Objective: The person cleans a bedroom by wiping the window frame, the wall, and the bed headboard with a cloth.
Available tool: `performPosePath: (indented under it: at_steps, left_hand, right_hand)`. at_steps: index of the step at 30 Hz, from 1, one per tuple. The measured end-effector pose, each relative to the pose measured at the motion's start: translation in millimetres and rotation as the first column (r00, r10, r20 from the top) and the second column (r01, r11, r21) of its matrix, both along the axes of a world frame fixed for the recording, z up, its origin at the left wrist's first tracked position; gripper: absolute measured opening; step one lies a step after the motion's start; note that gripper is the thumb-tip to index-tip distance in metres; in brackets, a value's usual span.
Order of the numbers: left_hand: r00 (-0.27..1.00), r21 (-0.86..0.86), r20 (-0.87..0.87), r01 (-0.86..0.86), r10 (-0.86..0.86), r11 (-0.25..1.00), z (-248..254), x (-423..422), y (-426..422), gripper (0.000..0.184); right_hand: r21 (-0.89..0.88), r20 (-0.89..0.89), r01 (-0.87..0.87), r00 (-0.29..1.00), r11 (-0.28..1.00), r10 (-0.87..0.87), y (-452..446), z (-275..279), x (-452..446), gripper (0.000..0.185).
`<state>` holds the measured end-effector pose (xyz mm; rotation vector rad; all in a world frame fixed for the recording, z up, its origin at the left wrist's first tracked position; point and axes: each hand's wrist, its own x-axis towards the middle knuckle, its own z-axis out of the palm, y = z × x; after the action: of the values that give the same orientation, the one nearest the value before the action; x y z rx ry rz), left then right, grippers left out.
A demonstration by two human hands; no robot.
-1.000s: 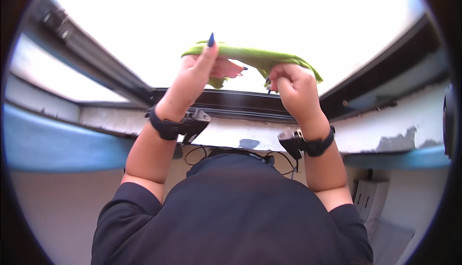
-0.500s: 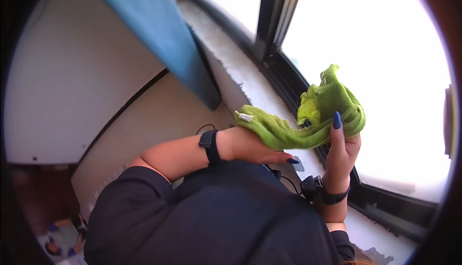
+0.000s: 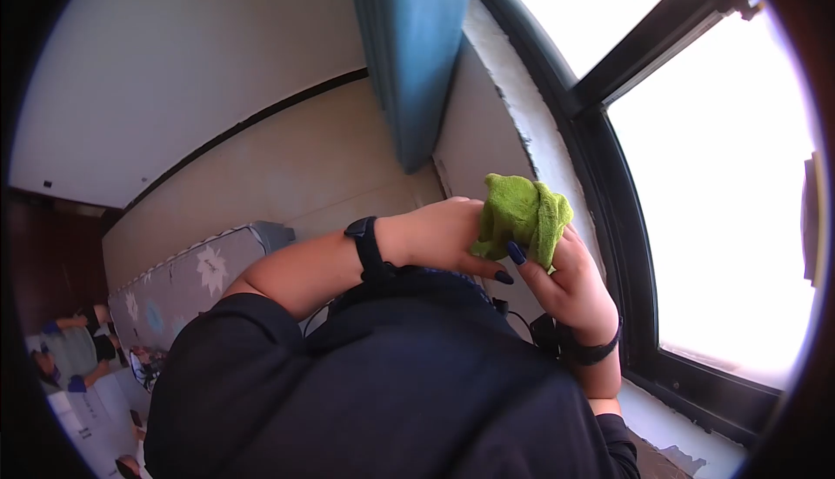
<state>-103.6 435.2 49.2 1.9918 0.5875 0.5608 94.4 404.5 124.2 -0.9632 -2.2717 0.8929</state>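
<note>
A green cloth (image 3: 513, 209) is bunched between my two hands, in front of my chest and beside the window. My right hand (image 3: 574, 283) grips its right side, with the dark-nailed thumb pressed on the front and the fingers mostly hidden behind. From the left, my left hand (image 3: 439, 234) holds the other side of the cloth; its thumb shows below while the cloth covers most of its fingers. Dark bands circle both wrists, the left one a black wristband (image 3: 370, 249).
A dark-framed window (image 3: 644, 305) with a rough sill (image 3: 513, 88) runs along my right. A blue curtain (image 3: 413, 62) hangs ahead. To the left is a grey patterned bed or couch (image 3: 196, 275); another person (image 3: 74, 349) is at the lower left edge.
The cloth has gone from spread out and trailing to a compact bunch. My right hand has come down and left, nearer my left hand. The view has turned.
</note>
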Motion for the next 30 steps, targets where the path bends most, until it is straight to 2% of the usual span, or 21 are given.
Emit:
performPosePath:
  at_steps: [2, 4, 6, 8, 10, 12, 14, 15, 16, 18, 19, 20, 21, 22, 24, 26, 28, 30]
  left_hand:
    - [0.997, 0.039, -0.022, -0.068, 0.069, 0.997, -6.6, -28.6, -15.5, 0.025]
    - [0.989, 0.032, -0.039, -0.145, 0.146, 0.989, -9.5, -66.3, -32.9, 0.023]
    - [0.974, 0.015, -0.053, -0.222, 0.222, 0.975, -7.0, -105.0, -51.8, 0.022]
    - [0.933, -0.02, -0.139, -0.337, 0.331, 0.941, 5.6, -144.3, -75.4, 0.023]
    - [0.9, 0.013, -0.179, -0.402, 0.398, 0.916, 9.9, -180.7, -101.3, 0.022]
    - [0.864, 0.046, -0.215, -0.457, 0.456, 0.888, 9.0, -207.2, -123.1, 0.022]
    - [0.793, 0.117, -0.185, -0.568, 0.58, 0.815, 7.2, -237.1, -145.3, 0.025]
    - [0.786, 0.114, -0.181, -0.58, 0.591, 0.806, 5.5, -249.8, -152.7, 0.025]
    - [0.778, 0.122, -0.146, -0.598, 0.611, 0.792, 4.3, -262.4, -159.7, 0.026]
    - [0.767, 0.126, -0.103, -0.621, 0.633, 0.773, 5.0, -280.9, -169.0, 0.028]
    - [0.746, 0.12, -0.1, -0.647, 0.658, 0.753, 10.5, -284.3, -170.4, 0.029]
    - [0.724, 0.119, -0.095, -0.673, 0.683, 0.73, 12.8, -292.3, -173.8, 0.03]
    - [0.677, 0.195, -0.02, -0.719, 0.736, 0.667, 4.0, -297.7, -174.8, 0.029]
    - [0.673, 0.199, -0.005, -0.724, 0.74, 0.66, 5.5, -301.4, -173.4, 0.029]
    - [0.592, 0.21, -0.061, -0.779, 0.803, 0.591, 12.0, -311.8, -169.0, 0.024]
    - [0.555, 0.17, -0.037, -0.816, 0.831, 0.553, 5.8, -320.4, -160.3, 0.023]
    - [0.524, 0.135, -0.026, -0.842, 0.851, 0.522, 0.9, -332.2, -143.8, 0.022]
    - [0.407, 0.177, 0.153, -0.908, 0.901, 0.38, 0.3, -344.8, -121.3, 0.018]
  right_hand:
    - [-0.013, -0.02, -0.026, 0.999, 1.0, 0.025, -3.4, -3.0, -29.1, 0.029]
    - [0.033, -0.04, -0.064, 0.997, 0.997, 0.065, -8.1, -11.8, -60.2, 0.027]
    - [-0.106, -0.063, -0.066, 0.996, 0.992, 0.06, -10.0, -18.4, -89.5, 0.024]
    - [-0.083, -0.127, -0.109, 0.987, 0.991, 0.098, -12.9, -27.8, -125.4, 0.02]
    - [-0.26, -0.08, -0.157, 0.987, 0.953, 0.141, -15.8, -33.2, -155.6, 0.018]
    - [-0.256, -0.132, -0.215, 0.974, 0.942, 0.187, -18.9, -35.1, -188.0, 0.015]
    - [-0.399, -0.223, -0.315, 0.944, 0.861, 0.242, -22.1, -37.3, -219.1, 0.014]
    - [-0.488, -0.159, -0.366, 0.93, 0.793, 0.332, -17.3, -35.4, -226.8, 0.024]
    - [-0.491, -0.154, -0.372, 0.927, 0.788, 0.342, -16.5, -34.8, -239.2, 0.024]
    - [-0.592, -0.237, -0.394, 0.919, 0.703, 0.315, -13.5, -36.4, -259.9, 0.025]
    - [-0.595, -0.229, -0.391, 0.92, 0.702, 0.318, -8.5, -40.9, -264.4, 0.025]
    - [-0.649, -0.296, -0.428, 0.904, 0.629, 0.31, -5.3, -49.6, -274.3, 0.026]
    - [-0.691, -0.359, -0.465, 0.885, 0.554, 0.296, -0.9, -57.1, -282.4, 0.028]
    - [-0.686, -0.349, -0.463, 0.886, 0.561, 0.305, 5.5, -62.2, -287.5, 0.028]
    - [-0.79, -0.354, -0.426, 0.904, 0.441, 0.24, 19.3, -70.2, -301.7, 0.028]
    - [-0.789, -0.337, -0.414, 0.91, 0.453, 0.243, 32.2, -75.6, -314.8, 0.031]
    - [-0.84, -0.257, -0.311, 0.95, 0.445, 0.178, 48.7, -75.2, -330.5, 0.036]
    - [-0.807, -0.25, -0.324, 0.945, 0.493, 0.211, 70.8, -72.2, -344.9, 0.042]
